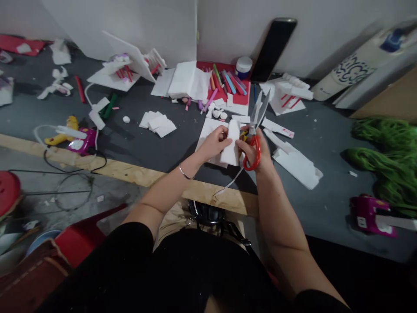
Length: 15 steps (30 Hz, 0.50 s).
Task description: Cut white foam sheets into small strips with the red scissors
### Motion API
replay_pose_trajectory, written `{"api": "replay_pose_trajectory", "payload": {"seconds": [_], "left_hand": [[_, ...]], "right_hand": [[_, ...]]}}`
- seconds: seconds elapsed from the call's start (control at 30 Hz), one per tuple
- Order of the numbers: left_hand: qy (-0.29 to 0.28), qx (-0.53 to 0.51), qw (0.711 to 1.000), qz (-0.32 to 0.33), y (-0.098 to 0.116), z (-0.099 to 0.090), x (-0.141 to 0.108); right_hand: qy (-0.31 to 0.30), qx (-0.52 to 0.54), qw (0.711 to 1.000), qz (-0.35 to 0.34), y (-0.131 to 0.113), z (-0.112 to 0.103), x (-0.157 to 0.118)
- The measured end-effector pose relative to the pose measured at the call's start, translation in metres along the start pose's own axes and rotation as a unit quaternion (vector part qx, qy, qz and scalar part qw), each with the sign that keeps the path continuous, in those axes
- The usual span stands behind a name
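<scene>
"Where's the white strip (231,153)?"
"Twelve o'clock, pinched in the left hand's (213,144) fingers. The right hand (264,151) is closed round the scissors (253,126) — thumb at the strip's edge."
"How should the person handle it?"
"Lightly, without creasing — blades kept pointing towards twelve, clear of fingers and the markers (230,82) farther off."
</scene>
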<state>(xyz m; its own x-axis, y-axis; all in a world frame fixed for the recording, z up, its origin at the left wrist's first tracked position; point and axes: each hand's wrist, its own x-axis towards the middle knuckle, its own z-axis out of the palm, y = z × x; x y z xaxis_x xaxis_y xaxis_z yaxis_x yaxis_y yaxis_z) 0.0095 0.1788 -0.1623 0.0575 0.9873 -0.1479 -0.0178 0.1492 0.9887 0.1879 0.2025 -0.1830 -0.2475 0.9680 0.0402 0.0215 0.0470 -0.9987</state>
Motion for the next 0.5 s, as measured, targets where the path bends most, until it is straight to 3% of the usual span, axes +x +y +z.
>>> {"api": "replay_pose_trajectory", "payload": {"seconds": [0.13, 0.23, 0.3, 0.5], "left_hand": [[0.018, -0.020, 0.999, -0.019, 0.003, 0.003, -0.005], [0.042, -0.001, 0.999, -0.027, 0.007, 0.001, -0.009], [0.065, 0.021, 0.997, -0.022, 0.009, -0.002, -0.010], [0.117, 0.096, 0.988, 0.039, 0.005, -0.009, -0.012]], "right_hand": [[-0.038, 0.004, 0.999, 0.033, -0.010, -0.003, -0.001], [-0.034, 0.008, 0.998, 0.054, -0.018, -0.005, 0.000], [0.003, -0.002, 0.998, 0.056, -0.022, -0.008, 0.002], [0.194, -0.034, 0.980, 0.025, -0.026, -0.025, 0.010]]}}
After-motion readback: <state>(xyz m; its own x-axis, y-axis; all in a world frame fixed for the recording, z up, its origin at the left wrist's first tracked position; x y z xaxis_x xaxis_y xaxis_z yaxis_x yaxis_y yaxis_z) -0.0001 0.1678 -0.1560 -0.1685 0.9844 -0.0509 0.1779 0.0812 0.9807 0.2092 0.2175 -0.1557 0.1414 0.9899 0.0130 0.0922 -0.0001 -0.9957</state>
